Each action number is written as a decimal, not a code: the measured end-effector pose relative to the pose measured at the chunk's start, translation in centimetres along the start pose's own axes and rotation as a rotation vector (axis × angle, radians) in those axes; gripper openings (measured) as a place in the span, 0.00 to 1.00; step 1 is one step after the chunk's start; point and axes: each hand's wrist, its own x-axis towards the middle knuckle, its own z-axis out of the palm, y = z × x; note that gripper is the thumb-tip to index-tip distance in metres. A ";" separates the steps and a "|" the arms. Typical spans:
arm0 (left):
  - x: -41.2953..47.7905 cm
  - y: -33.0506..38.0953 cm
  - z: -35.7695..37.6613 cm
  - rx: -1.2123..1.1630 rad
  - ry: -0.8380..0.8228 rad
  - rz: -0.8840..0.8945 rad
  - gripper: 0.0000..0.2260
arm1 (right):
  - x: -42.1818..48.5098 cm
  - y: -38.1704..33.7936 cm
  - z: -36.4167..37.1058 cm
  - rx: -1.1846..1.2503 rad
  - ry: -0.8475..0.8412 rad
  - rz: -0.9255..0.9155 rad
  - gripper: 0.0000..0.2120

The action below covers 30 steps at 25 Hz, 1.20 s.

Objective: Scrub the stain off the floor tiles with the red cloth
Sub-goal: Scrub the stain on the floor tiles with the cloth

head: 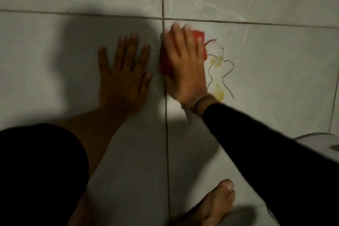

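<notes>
Red cloth [199, 39] pinned flat under right hand [185, 66], palm pressing for scrub force, beside grout cross; yellow-and-dark stain [219, 77] just right of it, uncleaned. Left hand [122, 77] empty, splayed on tile [55, 60] left, likely bracing body weight

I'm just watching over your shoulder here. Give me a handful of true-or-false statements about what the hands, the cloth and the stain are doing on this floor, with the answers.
1. The right hand presses the red cloth onto the tile. True.
2. The left hand holds a brush. False: it lies flat and empty on the floor.
3. Yellowish stain marks show to the right of the cloth. True.
4. Both hands rest on the same tile. False: a grout line runs between them.
5. A bare foot shows near the bottom. True.
</notes>
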 end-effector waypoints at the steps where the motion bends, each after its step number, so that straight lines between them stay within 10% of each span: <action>1: 0.0 0.0 -0.1 -0.006 -0.010 0.007 0.32 | -2.9 -0.4 0.3 -0.012 -0.034 -0.077 0.43; 7: 0.0 -0.2 0.4 -0.003 -0.008 0.004 0.32 | -2.0 0.5 0.7 0.125 0.100 0.262 0.44; 12: -0.6 -0.5 0.6 -0.026 0.000 0.011 0.33 | -14.9 -1.5 1.8 0.094 -0.107 -0.045 0.42; 16: -0.2 -0.6 1.3 -0.001 0.010 0.015 0.33 | -10.0 2.5 2.1 0.138 0.074 0.493 0.34; 20: -0.6 -0.8 1.5 -0.011 0.016 0.015 0.33 | -17.1 1.4 1.6 0.209 -0.091 0.302 0.36; 24: -0.3 -0.7 1.8 -0.015 0.011 0.014 0.33 | -11.3 9.6 0.0 0.211 0.146 0.711 0.33; 30: -0.5 -0.7 1.6 -0.037 0.014 0.010 0.34 | -13.2 8.9 -0.6 0.204 -0.021 0.401 0.37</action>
